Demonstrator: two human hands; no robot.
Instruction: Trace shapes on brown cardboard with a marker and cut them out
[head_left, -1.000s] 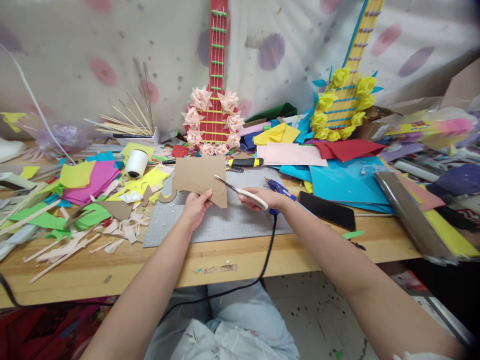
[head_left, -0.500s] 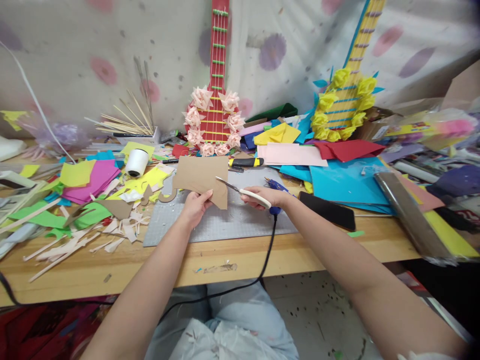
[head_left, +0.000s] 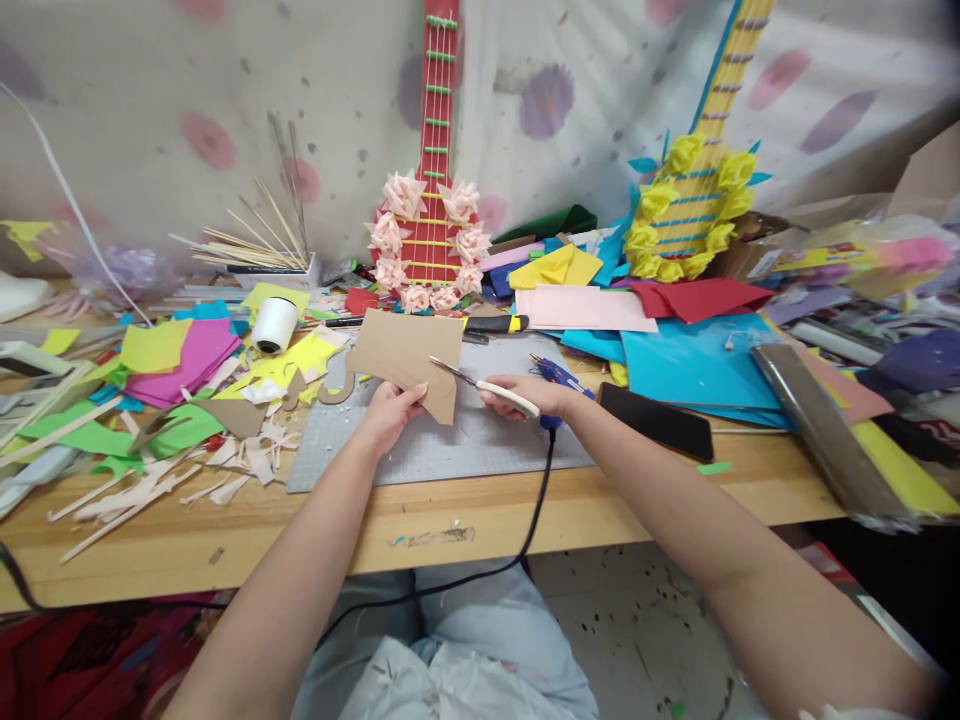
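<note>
My left hand (head_left: 394, 412) pinches the lower edge of a brown piece of cardboard (head_left: 405, 345), thumb on top. The piece is held above a grey cutting mat (head_left: 420, 455), and a pointed corner hangs down at its right. In my right hand (head_left: 525, 393) is a pair of scissors (head_left: 506, 397) with white handles. Their blades point left and lie across the cardboard near its right side. Whether the lower blade is under the sheet I cannot tell. Just beyond my right hand lies a blue glue gun (head_left: 559, 375).
A black phone (head_left: 656, 420) lies to the right, by blue sheets (head_left: 690, 365). Paper scraps (head_left: 180, 430) cover the left side. Behind stand a red paper guitar (head_left: 427, 230) and a yellow one (head_left: 686, 215). A utility knife (head_left: 495, 324) lies behind the cardboard. The glue gun's cord (head_left: 536, 510) hangs over the table edge.
The cardboard has turned slightly clockwise in my left hand, its right corner dipping a little. My right hand and the scissors have barely shifted.
</note>
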